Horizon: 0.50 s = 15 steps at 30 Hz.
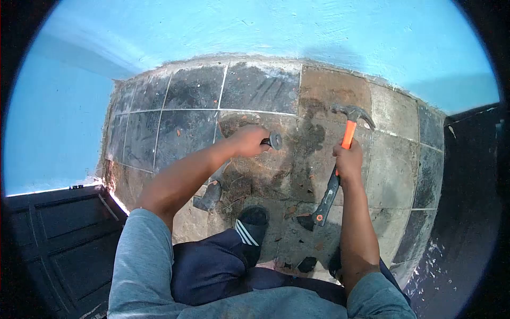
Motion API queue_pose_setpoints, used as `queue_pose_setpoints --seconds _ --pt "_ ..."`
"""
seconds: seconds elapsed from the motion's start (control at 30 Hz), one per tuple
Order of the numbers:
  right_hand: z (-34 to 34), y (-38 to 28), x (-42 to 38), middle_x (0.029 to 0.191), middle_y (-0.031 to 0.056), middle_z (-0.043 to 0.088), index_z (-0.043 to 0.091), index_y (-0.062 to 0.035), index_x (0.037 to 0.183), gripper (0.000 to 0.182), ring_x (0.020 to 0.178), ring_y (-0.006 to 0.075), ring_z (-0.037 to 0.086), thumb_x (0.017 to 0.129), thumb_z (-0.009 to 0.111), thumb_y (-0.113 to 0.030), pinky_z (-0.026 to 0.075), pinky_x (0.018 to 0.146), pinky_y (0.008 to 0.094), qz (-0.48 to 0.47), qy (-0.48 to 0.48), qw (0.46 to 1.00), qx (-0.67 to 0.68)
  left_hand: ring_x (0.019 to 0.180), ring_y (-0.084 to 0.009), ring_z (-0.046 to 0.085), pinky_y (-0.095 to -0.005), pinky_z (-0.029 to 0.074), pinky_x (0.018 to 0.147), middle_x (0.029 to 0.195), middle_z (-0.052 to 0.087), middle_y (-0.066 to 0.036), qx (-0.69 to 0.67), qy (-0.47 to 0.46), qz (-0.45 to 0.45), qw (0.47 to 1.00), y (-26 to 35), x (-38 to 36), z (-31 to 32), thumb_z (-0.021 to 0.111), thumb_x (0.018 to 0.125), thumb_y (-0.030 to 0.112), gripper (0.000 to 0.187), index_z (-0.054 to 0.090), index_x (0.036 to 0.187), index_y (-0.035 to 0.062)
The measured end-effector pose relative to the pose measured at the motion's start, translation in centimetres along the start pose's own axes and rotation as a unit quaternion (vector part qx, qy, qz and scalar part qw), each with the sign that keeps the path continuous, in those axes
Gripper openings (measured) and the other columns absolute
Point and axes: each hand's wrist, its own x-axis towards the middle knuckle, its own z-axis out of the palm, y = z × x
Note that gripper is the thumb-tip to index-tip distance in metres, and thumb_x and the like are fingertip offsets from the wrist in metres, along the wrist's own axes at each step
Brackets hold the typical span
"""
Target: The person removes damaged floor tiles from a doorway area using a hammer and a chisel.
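Note:
My left hand [249, 141] is closed around a dark tool, whose round grey metal end [275, 140] faces up toward me; the rest of it is hidden below. On the right, my right hand [348, 159] grips a claw hammer by its orange and black handle [330, 194]. The hammer's metal head [353, 112] points away from me, toward the wall. Both hands are above the worn tile floor [263, 175], apart from each other. Some floor tiles under my left hand look broken and brownish.
Broken dark tile pieces [208, 195] lie left of my slippered foot [252, 228], with small fragments around. A light blue wall [265, 29] borders the floor ahead. Dark panelled doors [69, 228] stand at the lower left; a dark surface [470, 202] is at the right.

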Motion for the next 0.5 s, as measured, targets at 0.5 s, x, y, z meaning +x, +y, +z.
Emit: queue_pose_setpoints --seconds 0.5 --pt "1.4 4.5 -0.2 0.081 0.0116 0.059 0.055 -0.0023 0.093 0.011 0.072 0.0195 0.059 0.083 0.060 -0.005 0.049 0.064 0.0347 -0.202 0.199 0.956 -0.079 0.091 -0.0453 0.065 -0.0543 0.050 0.077 0.090 0.068 -0.023 -0.029 0.014 -0.033 0.999 -1.1 0.7 0.0 0.072 0.088 0.040 0.038 0.068 0.102 0.0050"
